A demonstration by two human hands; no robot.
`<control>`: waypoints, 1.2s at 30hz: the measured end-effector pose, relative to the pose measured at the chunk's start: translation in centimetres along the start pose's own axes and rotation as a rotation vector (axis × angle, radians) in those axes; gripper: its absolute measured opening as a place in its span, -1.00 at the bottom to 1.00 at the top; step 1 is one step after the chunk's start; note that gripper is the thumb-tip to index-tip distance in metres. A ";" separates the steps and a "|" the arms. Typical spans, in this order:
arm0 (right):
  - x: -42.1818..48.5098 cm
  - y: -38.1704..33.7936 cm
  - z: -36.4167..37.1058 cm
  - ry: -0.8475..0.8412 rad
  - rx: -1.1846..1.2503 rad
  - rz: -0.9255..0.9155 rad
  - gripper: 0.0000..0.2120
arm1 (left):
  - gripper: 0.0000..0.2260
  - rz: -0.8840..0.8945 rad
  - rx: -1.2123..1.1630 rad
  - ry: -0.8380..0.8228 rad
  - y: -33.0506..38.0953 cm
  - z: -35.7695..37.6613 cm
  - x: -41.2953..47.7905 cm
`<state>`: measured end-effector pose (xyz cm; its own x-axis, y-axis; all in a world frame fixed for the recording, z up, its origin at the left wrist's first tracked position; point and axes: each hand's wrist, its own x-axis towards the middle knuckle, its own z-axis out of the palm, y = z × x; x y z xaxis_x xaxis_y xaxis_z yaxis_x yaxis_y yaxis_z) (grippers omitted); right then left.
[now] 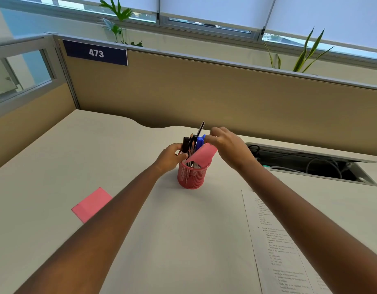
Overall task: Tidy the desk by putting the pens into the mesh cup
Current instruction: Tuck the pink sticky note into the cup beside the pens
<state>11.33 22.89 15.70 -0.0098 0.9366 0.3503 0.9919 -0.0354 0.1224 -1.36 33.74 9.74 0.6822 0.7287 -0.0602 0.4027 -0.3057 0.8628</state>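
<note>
The main risk is tipping. The mesh cup (190, 177) is narrow and crowded, and the pens (194, 143) stand well above its rim, so it looks top-heavy. The right hand (227, 145) pinches the upper edge of a curled pink paper (201, 154), whose lower edge dips inside the rim among the pens. Pulling or pushing that paper could drag a pen sideways, lever the cup over and spill everything back onto the table (77, 155). The tall black pen leaning toward 1 o'clock seems the likeliest to be knocked out. The paper could also crease or jam between the barrels.

The left hand (169, 158) is at the cup's 9 o'clock, its fingers curled against the rim beside the black marker (185, 144). It appears to steady the cup, though whether it also touches the marker is unclear. The right hand comes in from the cup's 2 o'clock, just above the blue pen (199, 143).

The cup stands near the middle of the table with every visible pen already in it, so the tidying looks nearly done. A pink note pad (92, 203) lies at the cup's 8 o'clock, well apart, and a printed sheet (278, 251) lies at 5 o'clock.
</note>
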 end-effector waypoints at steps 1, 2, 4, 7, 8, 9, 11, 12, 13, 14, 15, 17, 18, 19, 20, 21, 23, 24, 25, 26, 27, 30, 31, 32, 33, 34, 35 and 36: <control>0.2 -0.1 -0.1 0.007 0.009 -0.013 -0.72 | -0.70 0.004 0.010 0.010 0.0 0.1 0.0; 0.4 0.0 -0.1 0.022 0.026 -0.016 -0.73 | -0.70 0.004 0.022 0.021 0.0 0.2 -0.1; 0.7 0.2 0.1 0.015 0.057 0.017 -0.75 | -0.70 0.002 0.048 0.047 0.1 0.6 -0.1; 0.7 0.6 0.6 -0.015 0.123 0.107 -0.78 | -0.69 0.005 0.073 0.068 0.0 0.9 -0.2; 0.5 0.7 0.7 -0.012 0.147 0.135 -0.78 | -0.69 0.005 0.074 0.068 0.1 1.0 -0.2; 0.4 0.7 0.7 -0.007 0.165 0.158 -0.78 | -0.69 0.003 0.074 0.066 0.0 1.0 -0.2; 0.4 0.7 0.8 0.001 0.183 0.177 -0.76 | -0.69 0.000 0.067 0.061 0.0 1.0 -0.1; 0.4 0.7 0.8 0.003 0.187 0.181 -0.76 | -0.68 -0.002 0.063 0.056 0.0 0.9 -0.1; 0.4 0.7 0.9 0.003 0.191 0.185 -0.76 | -0.68 -0.004 0.059 0.043 -0.1 0.7 0.0; 0.4 0.7 1.0 0.002 0.201 0.192 -0.76 | -0.67 -0.004 0.055 0.020 0.0 0.5 0.1; 0.4 0.8 1.2 -0.001 0.216 0.204 -0.76 | -0.66 -0.003 0.056 -0.012 0.1 0.3 0.3; 0.1 0.9 1.6 0.006 0.268 0.240 -0.76 | -0.63 0.003 0.122 -0.085 0.7 -0.3 0.5; -0.1 1.0 1.8 0.023 0.303 0.262 -0.76 | -0.61 0.012 0.199 -0.111 1.1 -0.5 0.8; -0.3 1.1 2.0 0.047 0.335 0.288 -0.76 | -0.59 0.026 0.296 -0.125 1.5 -0.7 1.1; -0.5 1.2 2.2 0.073 0.357 0.313 -0.75 | -0.57 0.038 0.383 -0.124 1.9 -0.9 1.3; -0.8 1.2 2.3 0.096 0.369 0.336 -0.73 | -0.55 0.048 0.439 -0.111 2.3 -1.0 1.5; -1.3 1.2 2.6 0.144 0.369 0.368 -0.69 | -0.49 0.065 0.436 -0.087 2.6 -1.0 1.8; -1.5 1.2 2.8 0.173 0.369 0.380 -0.70 | -0.45 0.068 0.397 -0.079 2.7 -0.9 1.9; -1.7 1.2 2.8 0.204 0.377 0.391 -0.71 | -0.39 0.071 0.357 -0.074 2.8 -0.9 1.8; -2.0 1.1 2.9 0.236 0.390 0.400 -0.74 | -0.34 0.074 0.329 -0.078 2.7 -0.8 1.6; -2.2 1.1 3.0 0.268 0.405 0.413 -0.77 | -0.29 0.073 0.305 -0.084 2.6 -0.7 1.4; -2.9 1.0 3.1 0.358 0.498 0.498 -0.82 | -0.17 0.063 0.211 -0.099 1.7 -0.4 0.6; -3.1 1.0 3.1 0.379 0.545 0.532 -0.83 | -0.13 0.061 0.185 -0.099 1.4 -0.3 0.4; -3.3 0.9 3.2 0.391 0.586 0.560 -0.83 | -0.10 0.062 0.178 -0.092 1.2 -0.1 0.1; -3.6 0.8 3.3 0.396 0.615 0.582 -0.84 | -0.05 0.063 0.198 -0.081 1.0 0.1 -0.1; -3.8 0.8 3.4 0.396 0.635 0.597 -0.84 | -0.01 0.066 0.235 -0.066 0.9 0.3 -0.2; -3.9 0.7 3.5 0.401 0.648 0.610 -0.84 | 0.02 0.072 0.276 -0.042 1.0 0.5 -0.3; -4.1 0.6 3.7 0.412 0.661 0.623 -0.83 | 0.05 0.079 0.311 -0.017 1.0 0.7 -0.5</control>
<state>12.46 20.34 10.90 0.6171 0.6184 0.4865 0.7052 -0.1605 -0.6906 -0.81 32.63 10.29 0.7281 0.6854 -0.0099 0.5136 -0.5359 0.6701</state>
